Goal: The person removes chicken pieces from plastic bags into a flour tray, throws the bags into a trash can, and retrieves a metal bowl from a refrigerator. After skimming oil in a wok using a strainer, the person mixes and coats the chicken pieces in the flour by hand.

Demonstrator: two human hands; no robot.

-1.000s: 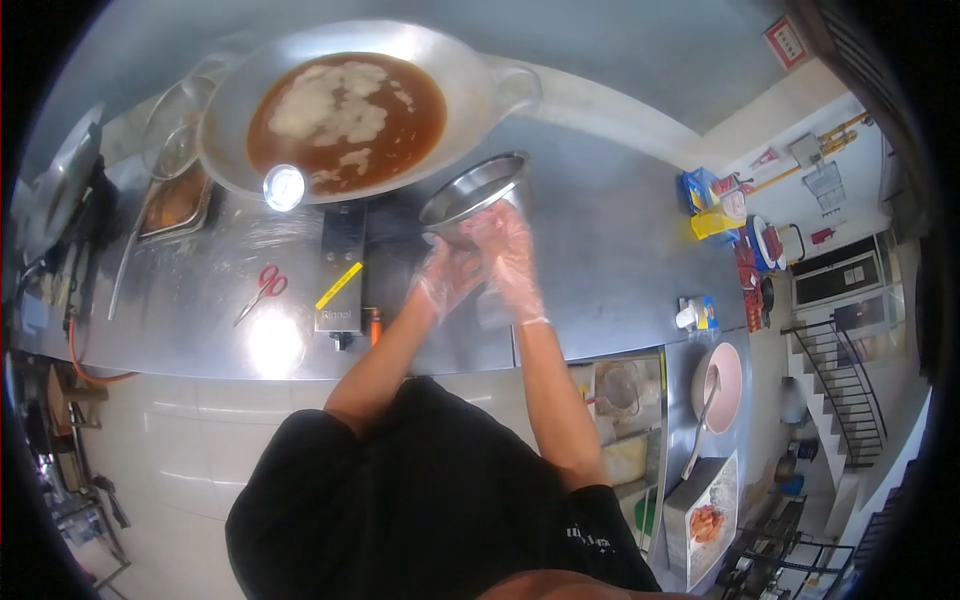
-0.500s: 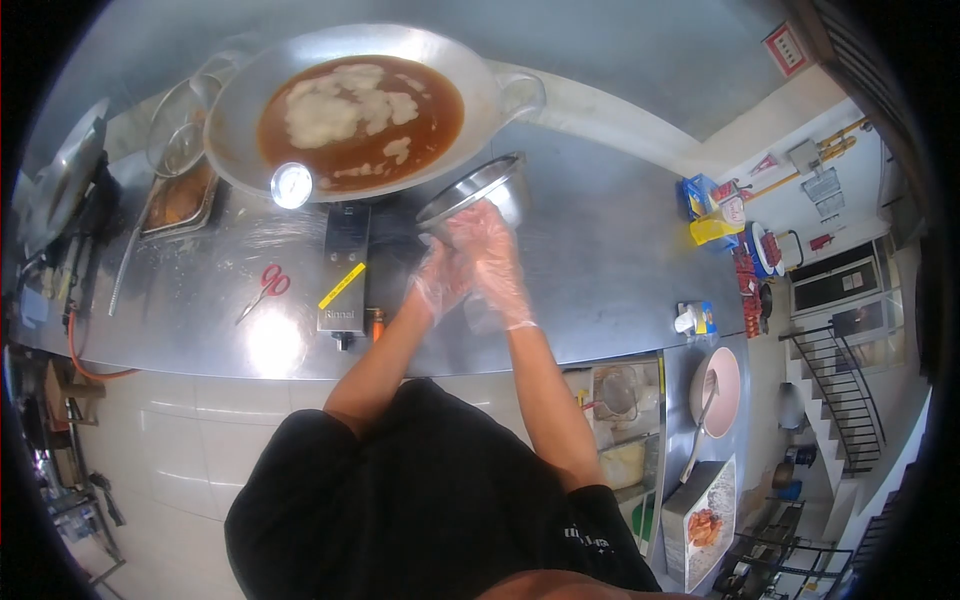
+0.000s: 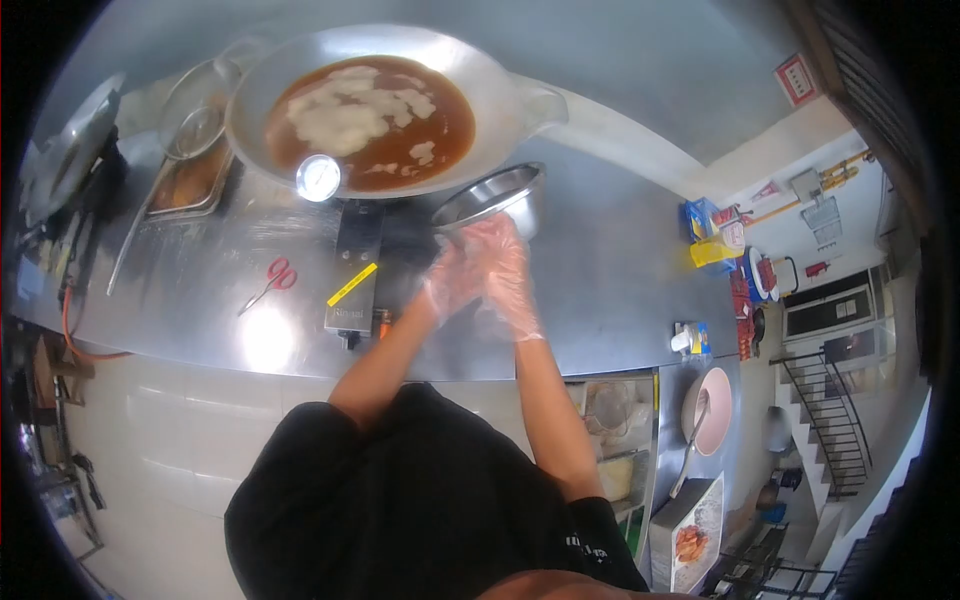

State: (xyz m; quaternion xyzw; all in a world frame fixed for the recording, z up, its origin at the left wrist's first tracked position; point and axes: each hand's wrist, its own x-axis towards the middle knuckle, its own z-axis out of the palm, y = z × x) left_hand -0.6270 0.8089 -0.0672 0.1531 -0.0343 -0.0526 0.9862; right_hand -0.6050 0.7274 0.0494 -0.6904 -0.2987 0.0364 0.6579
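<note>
Both my hands wear clear plastic gloves and are close together at a steel mixing bowl (image 3: 522, 207) held above the metal table, with its rim tilted. My right hand (image 3: 503, 268) grips the near side of the bowl. My left hand (image 3: 455, 277) is closed at its lower left side, with its fingers partly hidden by the right hand. Just beyond the bowl is a wide wok (image 3: 505, 100) on a Rinnai burner (image 3: 350, 312). Brown oil (image 3: 455, 135) fills its middle, and pale batter (image 3: 345, 115) floats there in patches. A dial thermometer (image 3: 318, 178) sits at the wok's near rim.
Red-handled scissors (image 3: 281, 273) lie left of the burner. Farther left are a wire skimmer (image 3: 190, 130) and a metal tray (image 3: 195, 195). At right stand a pink bowl (image 3: 712, 420), with a ladle across it, and a white container (image 3: 690, 570) of food.
The view has shifted slightly, so the wok and table items appear a little farther right. My hands still hold the bowl beside the wok, its rim now tilted less toward the wok.
</note>
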